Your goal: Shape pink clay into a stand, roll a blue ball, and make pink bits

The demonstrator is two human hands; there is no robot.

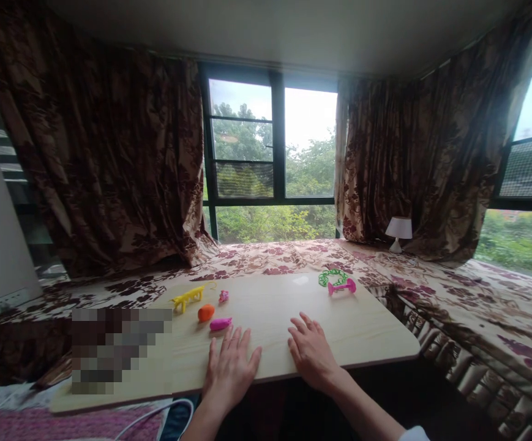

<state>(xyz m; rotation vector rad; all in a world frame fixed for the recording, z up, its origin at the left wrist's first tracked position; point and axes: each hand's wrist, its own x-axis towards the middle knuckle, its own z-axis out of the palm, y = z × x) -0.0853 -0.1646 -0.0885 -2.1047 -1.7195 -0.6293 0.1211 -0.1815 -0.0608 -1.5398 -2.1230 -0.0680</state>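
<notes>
right sleeve [413,433]: pale bluish-white, only edge visible | left hand [232,362]: bare | right hand [312,349]: bare

No legible txt, labels, brands, nos. or signs anywhere in head cam view.

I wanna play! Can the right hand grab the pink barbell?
Probably yes: the right hand is open, and only bare table lies between it and the pink barbell. The green ring is behind.

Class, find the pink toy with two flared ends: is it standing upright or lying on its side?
On its side: the pink toy has its bar running sideways, one flared end at the left, the other at the right.
</notes>
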